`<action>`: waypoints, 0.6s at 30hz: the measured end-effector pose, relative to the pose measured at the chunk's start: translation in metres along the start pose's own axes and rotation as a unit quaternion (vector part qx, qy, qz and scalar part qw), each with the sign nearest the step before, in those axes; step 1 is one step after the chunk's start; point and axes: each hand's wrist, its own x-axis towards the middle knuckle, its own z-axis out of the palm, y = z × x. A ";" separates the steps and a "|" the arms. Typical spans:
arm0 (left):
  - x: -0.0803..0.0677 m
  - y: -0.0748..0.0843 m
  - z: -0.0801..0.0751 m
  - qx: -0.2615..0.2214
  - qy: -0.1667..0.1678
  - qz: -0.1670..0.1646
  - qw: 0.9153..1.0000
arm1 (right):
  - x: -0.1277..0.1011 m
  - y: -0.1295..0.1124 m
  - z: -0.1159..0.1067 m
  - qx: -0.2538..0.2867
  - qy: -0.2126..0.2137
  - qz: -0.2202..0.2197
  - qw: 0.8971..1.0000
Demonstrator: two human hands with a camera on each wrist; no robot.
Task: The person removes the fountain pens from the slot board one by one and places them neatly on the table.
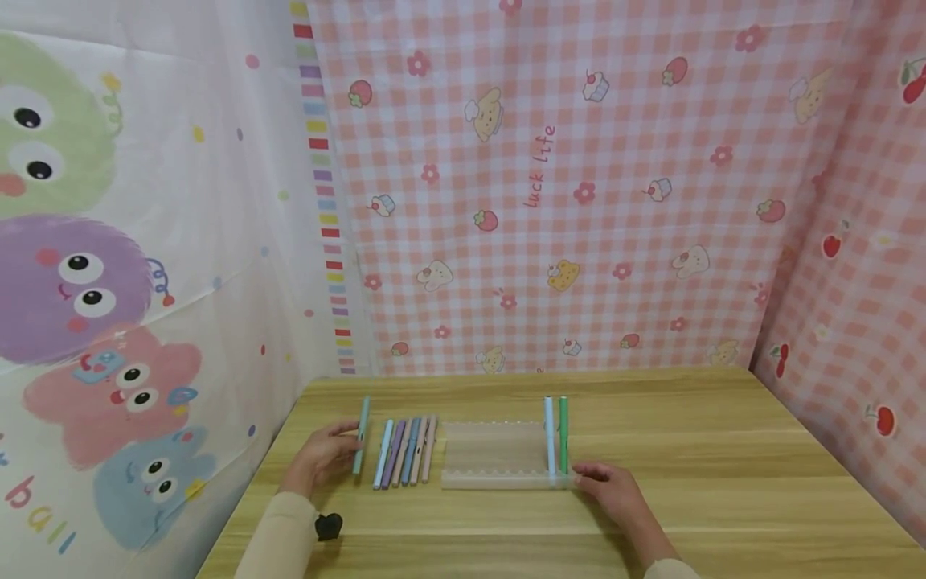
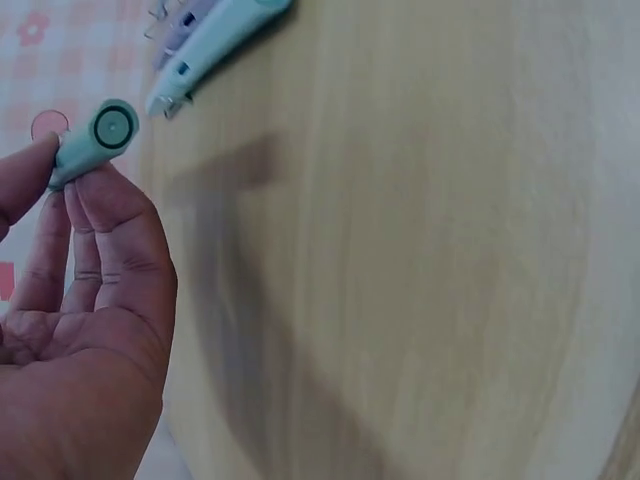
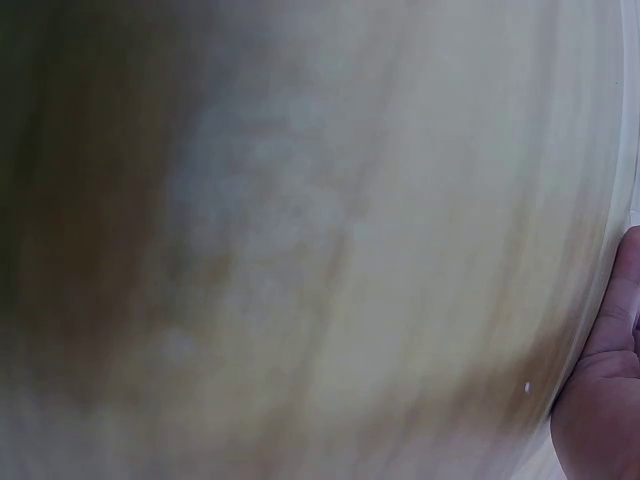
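My left hand [image 1: 325, 454] pinches a teal pen [image 1: 362, 435] between thumb and fingertips, left of a row of several pens. In the left wrist view, the round end of that pen [image 2: 97, 140] points toward the camera. The row holds a light blue pen [image 1: 383, 454], a purple pen [image 1: 394, 454] and muted pink and blue ones. A clear plastic pen tray [image 1: 492, 480] with a notched edge lies right of them. Standing in its right end are a pale blue pen [image 1: 550, 434] and a green pen [image 1: 563, 434]. My right hand [image 1: 611, 490] pinches the tray's front right corner.
A small black object [image 1: 329, 527] lies on the wooden table [image 1: 723, 482] beside the left sleeve. A pink checked cloth [image 1: 564, 241] hangs behind the table, with patterned cloths at both sides. The right wrist view shows mostly blurred table surface.
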 end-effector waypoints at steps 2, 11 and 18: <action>0.000 -0.002 -0.002 0.000 -0.002 -0.005 1.000 | 0.000 0.000 0.000 0.000 0.000 0.001 1.000; 0.000 -0.009 0.000 -0.012 -0.019 -0.021 1.000 | -0.001 0.000 0.001 0.019 0.003 0.004 1.000; 0.001 -0.012 0.002 -0.009 -0.015 -0.021 1.000 | -0.001 -0.001 0.002 0.026 0.003 0.004 1.000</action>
